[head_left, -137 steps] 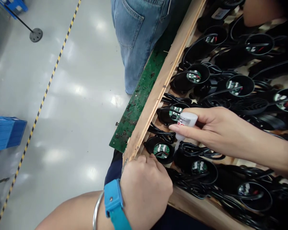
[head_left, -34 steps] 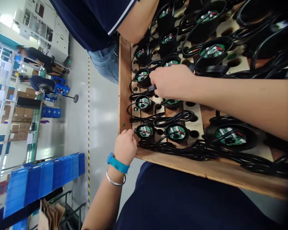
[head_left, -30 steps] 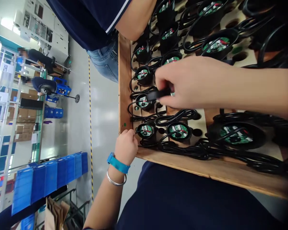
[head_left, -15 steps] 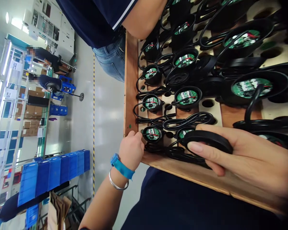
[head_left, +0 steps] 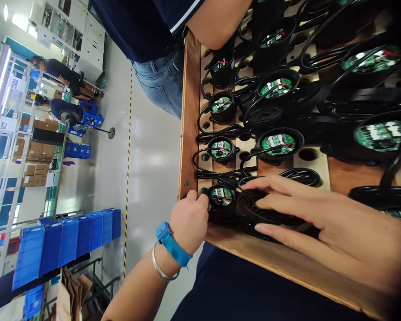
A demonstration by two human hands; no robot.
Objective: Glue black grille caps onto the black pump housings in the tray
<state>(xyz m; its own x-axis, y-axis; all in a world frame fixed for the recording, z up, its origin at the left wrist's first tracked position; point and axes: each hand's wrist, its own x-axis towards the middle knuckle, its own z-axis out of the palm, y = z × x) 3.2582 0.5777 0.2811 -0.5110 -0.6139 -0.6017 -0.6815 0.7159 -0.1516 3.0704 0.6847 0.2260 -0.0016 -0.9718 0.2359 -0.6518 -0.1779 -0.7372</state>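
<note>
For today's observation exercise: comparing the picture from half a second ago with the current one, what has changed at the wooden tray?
The right hand, which gripped the round black slotted cover by its edge, has laid it on a housing and now presses it flat with open fingers. The left hand stays at the wooden tray's corner beside the round black housing with a green circuit board.

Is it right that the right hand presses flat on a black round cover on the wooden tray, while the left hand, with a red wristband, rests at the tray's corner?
Not quite: the head view shows the wristband is blue, not red. The rest holds.
</note>
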